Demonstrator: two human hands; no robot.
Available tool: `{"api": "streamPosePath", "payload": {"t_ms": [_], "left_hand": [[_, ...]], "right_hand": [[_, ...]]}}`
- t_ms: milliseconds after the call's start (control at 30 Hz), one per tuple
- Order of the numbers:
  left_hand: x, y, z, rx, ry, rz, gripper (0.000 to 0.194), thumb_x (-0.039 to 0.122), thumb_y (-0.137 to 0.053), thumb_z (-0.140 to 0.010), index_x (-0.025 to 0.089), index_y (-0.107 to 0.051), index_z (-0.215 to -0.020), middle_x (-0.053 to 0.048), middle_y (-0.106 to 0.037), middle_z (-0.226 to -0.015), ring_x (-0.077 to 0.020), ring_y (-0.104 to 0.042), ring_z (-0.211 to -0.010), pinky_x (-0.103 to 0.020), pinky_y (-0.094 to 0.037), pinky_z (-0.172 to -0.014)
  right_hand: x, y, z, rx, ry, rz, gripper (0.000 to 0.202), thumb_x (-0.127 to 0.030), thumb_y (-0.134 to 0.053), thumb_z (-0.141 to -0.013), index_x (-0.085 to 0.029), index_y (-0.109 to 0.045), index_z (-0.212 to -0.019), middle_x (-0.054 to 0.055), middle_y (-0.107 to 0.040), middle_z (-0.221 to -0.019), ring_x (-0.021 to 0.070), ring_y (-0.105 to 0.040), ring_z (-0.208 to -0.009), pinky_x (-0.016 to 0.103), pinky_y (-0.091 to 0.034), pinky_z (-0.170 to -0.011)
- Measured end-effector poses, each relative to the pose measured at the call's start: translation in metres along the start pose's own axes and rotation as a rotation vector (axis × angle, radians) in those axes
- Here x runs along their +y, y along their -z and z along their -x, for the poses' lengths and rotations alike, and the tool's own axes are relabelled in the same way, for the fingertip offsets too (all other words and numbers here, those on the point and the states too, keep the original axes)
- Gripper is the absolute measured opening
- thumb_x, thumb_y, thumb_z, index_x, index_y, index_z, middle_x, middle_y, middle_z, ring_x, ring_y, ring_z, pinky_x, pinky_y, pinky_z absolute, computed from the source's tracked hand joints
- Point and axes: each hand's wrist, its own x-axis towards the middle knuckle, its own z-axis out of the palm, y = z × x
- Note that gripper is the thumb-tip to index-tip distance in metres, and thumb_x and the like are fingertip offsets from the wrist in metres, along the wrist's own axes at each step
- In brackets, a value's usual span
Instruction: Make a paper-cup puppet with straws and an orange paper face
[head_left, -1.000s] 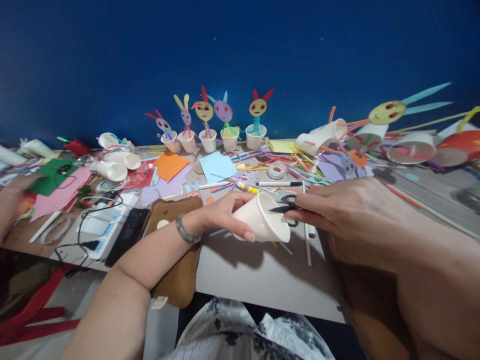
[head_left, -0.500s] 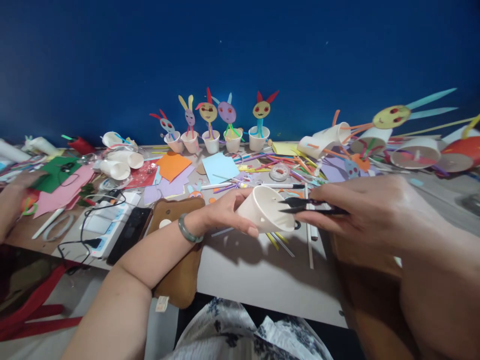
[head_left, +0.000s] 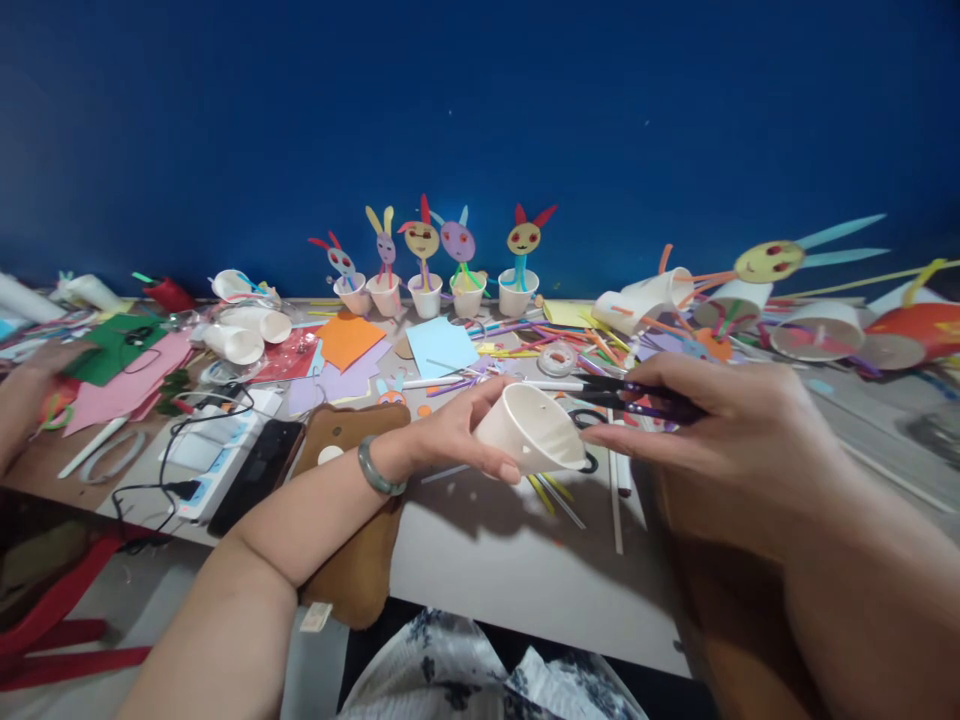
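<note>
Head view. Item: white paper cup [head_left: 517, 440], tilted, mouth toward the right, held above the worktop [head_left: 517, 570] nearer its front edge than its back. Left hand [head_left: 457, 432]: thumb and fingers curved about the cup's side, spread to its width. Right hand [head_left: 724, 420]: fingers closed on a dark pointed tool [head_left: 664, 407], tips just beside the rim. Handling, as judged: thin wall, light steady grip; supporting fingertips best kept clear of the points. Front edge, left: brown pouch [head_left: 356, 555]. Back edge: row of figure cups [head_left: 427, 298], upright.
</note>
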Motion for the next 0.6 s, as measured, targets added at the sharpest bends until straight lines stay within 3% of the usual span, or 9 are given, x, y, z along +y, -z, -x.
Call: {"api": "streamPosePath", "payload": {"t_ms": [100,200,367,600], "left_hand": [[0.0,-0.002,0.0,-0.02,0.005,0.006,0.079,0.031,-0.101,-0.043,0.018,-0.067,-0.113,-0.007,-0.07,-0.107,-0.0232,-0.067,-0.098,-0.031,-0.05,-0.083],[0.001,-0.004,0.0,-0.022,0.029,0.023,0.079,0.03,-0.102,-0.043,0.018,-0.065,-0.112,-0.006,-0.071,-0.105,-0.0218,-0.067,-0.096,-0.03,-0.05,-0.082],[0.002,-0.008,-0.001,-0.044,0.061,0.076,0.08,0.025,-0.102,-0.041,0.019,-0.06,-0.109,-0.003,-0.068,-0.1,-0.0185,-0.066,-0.092,-0.027,-0.051,-0.078],[0.0,-0.008,-0.002,-0.078,0.068,0.108,0.078,0.022,-0.102,-0.042,0.02,-0.057,-0.105,-0.001,-0.065,-0.098,-0.0165,-0.064,-0.087,-0.027,-0.051,-0.076]], "right_hand": [[-0.01,-0.009,-0.006,-0.109,-0.21,-0.312,0.035,-0.052,-0.072,-0.084,-0.017,-0.069,-0.081,-0.001,-0.061,-0.061,0.0127,-0.049,-0.053,0.025,-0.036,-0.05],[-0.015,-0.022,-0.01,-0.188,-0.295,-0.462,0.031,-0.048,-0.07,-0.081,-0.018,-0.07,-0.077,0.0,-0.062,-0.063,0.0136,-0.05,-0.055,0.026,-0.038,-0.05],[-0.015,-0.034,-0.011,-0.266,-0.345,-0.56,0.028,-0.045,-0.069,-0.081,-0.019,-0.066,-0.072,-0.001,-0.058,-0.062,0.0131,-0.048,-0.056,0.025,-0.037,-0.049],[-0.015,-0.042,-0.009,-0.263,-0.425,-0.63,0.024,-0.039,-0.07,-0.079,-0.019,-0.061,-0.069,-0.003,-0.053,-0.06,0.0108,-0.044,-0.053,0.024,-0.034,-0.048]]}}
